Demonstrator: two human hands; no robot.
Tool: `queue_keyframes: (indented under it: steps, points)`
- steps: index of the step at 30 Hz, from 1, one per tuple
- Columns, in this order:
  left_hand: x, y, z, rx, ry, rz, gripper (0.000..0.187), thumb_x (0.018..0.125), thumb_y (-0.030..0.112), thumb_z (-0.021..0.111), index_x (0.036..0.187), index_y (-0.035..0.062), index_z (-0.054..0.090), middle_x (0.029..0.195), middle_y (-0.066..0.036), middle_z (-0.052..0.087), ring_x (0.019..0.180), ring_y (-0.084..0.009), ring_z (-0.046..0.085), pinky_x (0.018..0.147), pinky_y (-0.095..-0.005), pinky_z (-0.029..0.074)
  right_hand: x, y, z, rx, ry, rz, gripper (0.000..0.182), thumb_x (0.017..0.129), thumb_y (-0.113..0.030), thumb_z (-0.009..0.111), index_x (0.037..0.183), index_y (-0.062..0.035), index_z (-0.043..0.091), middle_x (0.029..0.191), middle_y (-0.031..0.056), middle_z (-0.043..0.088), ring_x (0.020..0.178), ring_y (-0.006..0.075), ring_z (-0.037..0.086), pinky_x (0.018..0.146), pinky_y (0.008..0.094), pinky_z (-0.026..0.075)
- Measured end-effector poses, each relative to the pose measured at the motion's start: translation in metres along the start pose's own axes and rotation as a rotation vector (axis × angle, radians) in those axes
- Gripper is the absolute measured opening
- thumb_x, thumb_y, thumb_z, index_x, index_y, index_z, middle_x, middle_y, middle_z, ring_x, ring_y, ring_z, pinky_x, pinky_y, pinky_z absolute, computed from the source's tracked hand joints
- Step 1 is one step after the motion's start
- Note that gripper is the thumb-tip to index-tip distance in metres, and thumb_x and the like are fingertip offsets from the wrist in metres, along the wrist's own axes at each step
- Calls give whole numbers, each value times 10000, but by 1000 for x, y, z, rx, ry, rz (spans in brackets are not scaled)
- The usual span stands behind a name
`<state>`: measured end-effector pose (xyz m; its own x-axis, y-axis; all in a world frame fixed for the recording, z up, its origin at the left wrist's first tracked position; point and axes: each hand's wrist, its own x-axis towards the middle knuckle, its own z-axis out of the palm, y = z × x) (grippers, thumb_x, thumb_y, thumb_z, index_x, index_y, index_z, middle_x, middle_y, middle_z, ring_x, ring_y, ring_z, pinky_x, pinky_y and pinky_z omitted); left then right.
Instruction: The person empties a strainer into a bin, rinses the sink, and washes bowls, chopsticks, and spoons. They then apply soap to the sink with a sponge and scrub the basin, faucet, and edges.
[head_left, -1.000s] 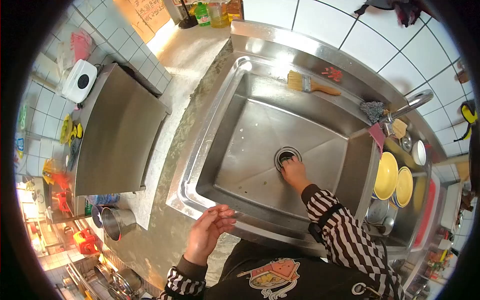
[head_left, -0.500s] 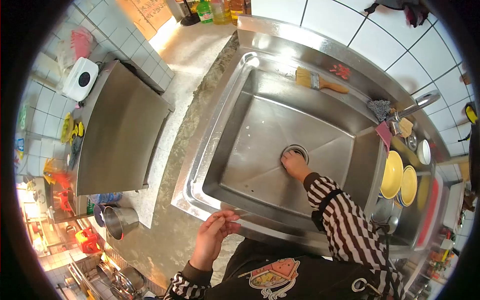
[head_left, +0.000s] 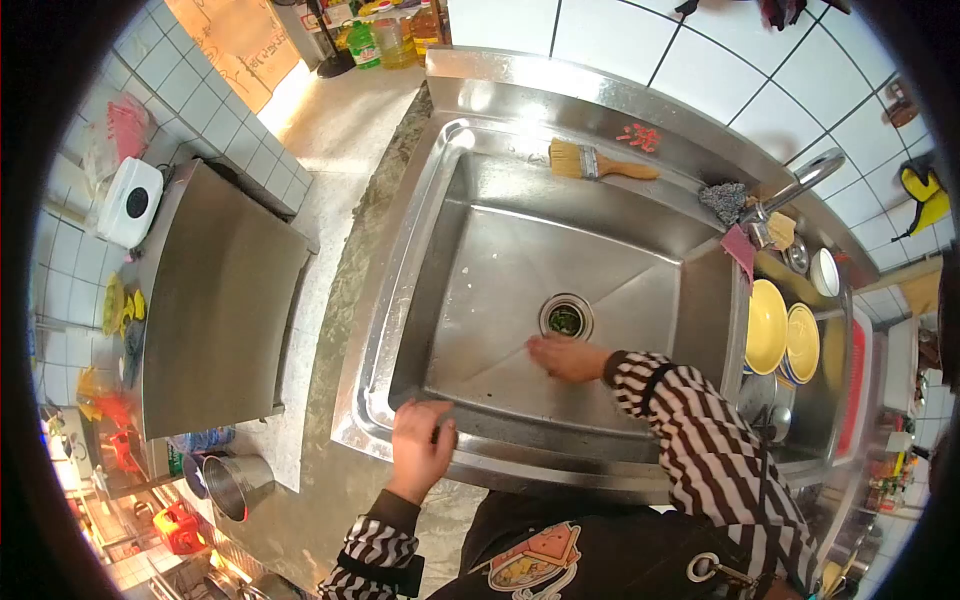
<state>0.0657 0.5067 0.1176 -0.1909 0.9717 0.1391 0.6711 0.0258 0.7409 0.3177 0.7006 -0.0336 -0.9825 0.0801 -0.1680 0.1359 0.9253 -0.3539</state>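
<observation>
A stainless steel sink (head_left: 500, 290) lies in front of me. Its round drain (head_left: 566, 318) shows dark green bits inside. My right hand (head_left: 568, 357) is just on the near side of the drain, low over the sink floor, with fingers stretched out and slightly blurred. I see nothing held in it. At the sink's near left rim is my left hand (head_left: 420, 448), its fingers curled in with a dark gap beside the thumb. Whether anything is inside those fingers cannot be seen.
On the back ledge lie a wooden-handled brush (head_left: 600, 162), small red pieces (head_left: 640, 137) and a grey scouring pad (head_left: 724, 202) near the faucet (head_left: 800, 182). Yellow bowls (head_left: 767, 325) stand in the right basin. A steel bucket (head_left: 240, 485) and steel counter (head_left: 215, 310) are left.
My right hand has moved off the drain toward me, exposing the green bits inside, and its fingers have straightened. My left hand has come onto the near rim. The camera view has shifted slightly.
</observation>
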Motion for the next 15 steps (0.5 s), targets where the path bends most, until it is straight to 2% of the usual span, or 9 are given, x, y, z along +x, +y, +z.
queue_keyframes:
  steps: [1, 2, 3, 5, 7, 8, 10, 11, 15]
  points:
    - [1, 0, 0, 139, -38, 126, 172, 717, 68, 595, 883, 24, 585, 823, -104, 597, 820, -275, 560, 841, -421, 391, -14, 7, -2, -45, 13, 106, 515, 797, -189, 515, 1235, 37, 368, 1316, 177, 340, 1245, 284, 295, 1035, 413, 225]
    - [1, -2, 4, 131, 13, 132, 174, 703, 100, 613, 862, 35, 584, 760, -94, 590, 770, -263, 563, 824, -425, 398, -29, 13, -3, -91, 24, 209, 510, 788, -195, 526, 1219, 40, 390, 1312, 183, 343, 1243, 286, 297, 1035, 414, 222]
    - [0, -2, 7, 126, 16, 129, 174, 703, 100, 613, 862, 35, 584, 760, -94, 590, 770, -263, 563, 824, -425, 398, -42, 15, -4, -94, 18, 207, 510, 788, -195, 526, 1219, 40, 390, 1312, 183, 343, 1243, 286, 297, 1035, 414, 222]
    - [-2, -3, 4, 104, 29, 95, 173, 701, 102, 619, 859, 40, 586, 718, -100, 579, 715, -272, 558, 810, -430, 402, -49, 18, -6, -276, 120, 98, 435, 758, -186, 548, 1119, 45, 474, 1188, 199, 457, 1135, 314, 407, 967, 420, 308]
    - [-5, -7, 13, 80, 41, 112, 188, 698, 101, 631, 870, 38, 591, 702, -107, 572, 672, -295, 542, 741, -426, 415, -42, 13, 6, 64, -85, 445, 347, 728, -156, 556, 1013, 39, 524, 1024, 189, 541, 978, 334, 490, 862, 424, 376]
    - [-11, -9, 16, 68, 34, 60, 182, 719, 131, 626, 865, 28, 590, 797, -142, 588, 760, -318, 544, 762, -418, 414, -41, 21, 29, -3, 120, 358, 322, 714, -135, 549, 988, 33, 522, 927, 183, 560, 876, 346, 510, 793, 431, 393]
    - [-9, -4, 11, 87, -2, 16, 211, 735, 166, 627, 883, 19, 592, 803, -144, 591, 757, -320, 544, 738, -389, 423, -24, 18, 15, 121, 6, 491, 228, 710, -148, 526, 846, 27, 584, 914, 202, 576, 889, 354, 532, 798, 445, 405]
    - [-6, 0, 9, 68, 41, 79, 193, 751, 171, 617, 868, 19, 590, 787, -143, 590, 759, -308, 548, 743, -380, 427, -20, 18, 6, 103, 124, 431, 231, 689, -146, 536, 825, 32, 591, 892, 216, 582, 870, 365, 542, 785, 449, 419]
    - [-8, -12, 11, 115, 60, 123, 174, 757, 180, 611, 840, 28, 591, 765, -132, 592, 731, -299, 556, 763, -388, 421, 4, 21, 2, 137, -74, 576, 300, 707, -185, 535, 943, -17, 615, 900, 206, 597, 842, 358, 561, 769, 439, 435]
